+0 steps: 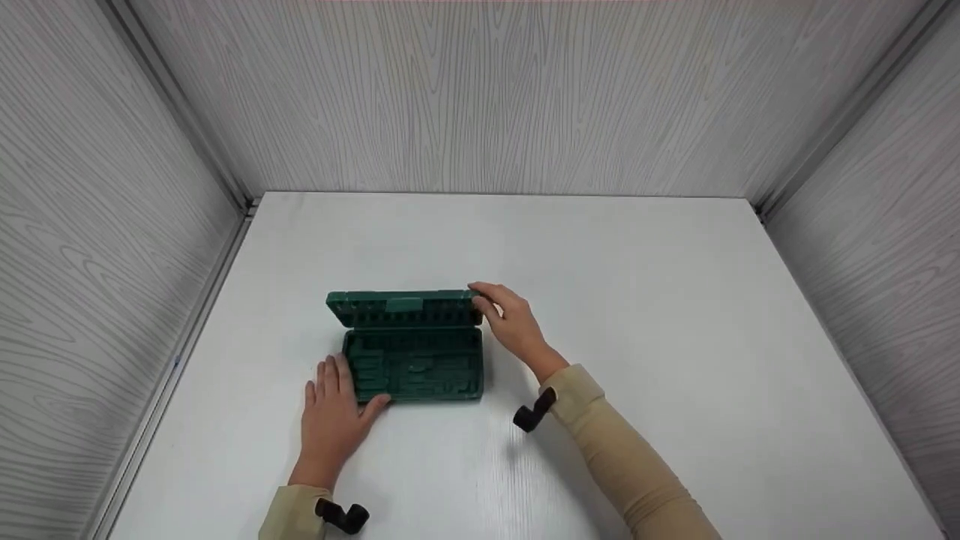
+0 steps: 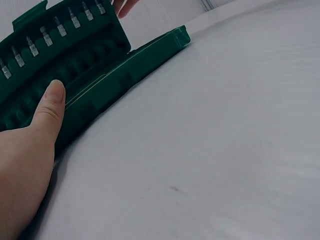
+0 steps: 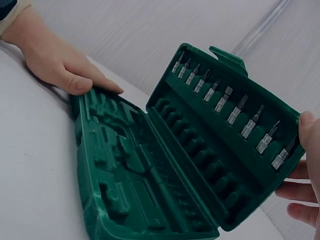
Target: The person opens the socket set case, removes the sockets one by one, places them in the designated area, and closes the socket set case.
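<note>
A green plastic bit case (image 1: 420,375) lies on the table with its lid (image 3: 200,120) raised at the hinge. Silver screwdriver bits (image 3: 249,126) stand in a row inside the lid; the moulded recesses of the base hold no visible tools. My left hand (image 1: 328,420) rests against the base's left side, fingers straight, its thumb (image 2: 49,107) over the front rim. At the lid's right end, my right hand (image 1: 519,326) pinches the edge, with the thumb on the inner side and the fingers behind.
The white tabletop (image 1: 637,300) extends around the case. Grey wood-grain panels (image 1: 480,97) rise at the back and on both sides. A green latch (image 3: 230,60) juts from the lid's free edge.
</note>
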A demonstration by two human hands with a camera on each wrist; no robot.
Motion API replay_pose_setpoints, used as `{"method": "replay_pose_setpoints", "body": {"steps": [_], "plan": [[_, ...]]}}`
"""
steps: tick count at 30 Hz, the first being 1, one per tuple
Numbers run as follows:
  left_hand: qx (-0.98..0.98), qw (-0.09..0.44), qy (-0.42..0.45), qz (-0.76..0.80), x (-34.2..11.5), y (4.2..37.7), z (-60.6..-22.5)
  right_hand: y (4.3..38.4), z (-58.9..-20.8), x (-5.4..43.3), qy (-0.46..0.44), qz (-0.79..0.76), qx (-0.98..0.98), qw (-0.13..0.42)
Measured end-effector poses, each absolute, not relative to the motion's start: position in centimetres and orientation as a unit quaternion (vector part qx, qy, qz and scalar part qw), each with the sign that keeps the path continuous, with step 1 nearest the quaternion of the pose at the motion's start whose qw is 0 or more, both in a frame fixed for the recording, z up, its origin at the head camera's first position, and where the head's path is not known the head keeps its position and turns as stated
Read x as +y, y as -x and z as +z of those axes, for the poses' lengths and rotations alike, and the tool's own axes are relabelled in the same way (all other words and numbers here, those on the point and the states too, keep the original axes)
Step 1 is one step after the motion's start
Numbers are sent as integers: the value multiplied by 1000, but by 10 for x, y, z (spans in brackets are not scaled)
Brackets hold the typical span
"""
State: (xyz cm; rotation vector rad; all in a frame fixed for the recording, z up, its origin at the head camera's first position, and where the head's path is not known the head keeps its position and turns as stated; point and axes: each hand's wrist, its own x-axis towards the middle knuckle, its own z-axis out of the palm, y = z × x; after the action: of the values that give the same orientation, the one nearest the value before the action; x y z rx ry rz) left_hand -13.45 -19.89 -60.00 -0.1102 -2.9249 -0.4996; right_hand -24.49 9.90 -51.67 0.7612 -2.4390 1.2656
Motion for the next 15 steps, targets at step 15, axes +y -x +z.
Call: {"method": "replay_pose_setpoints", "body": {"steps": [15], "plan": [[-983, 68, 22, -170, -195, 134, -596, 275, -522, 83, -181, 484, -853, 73]]}}
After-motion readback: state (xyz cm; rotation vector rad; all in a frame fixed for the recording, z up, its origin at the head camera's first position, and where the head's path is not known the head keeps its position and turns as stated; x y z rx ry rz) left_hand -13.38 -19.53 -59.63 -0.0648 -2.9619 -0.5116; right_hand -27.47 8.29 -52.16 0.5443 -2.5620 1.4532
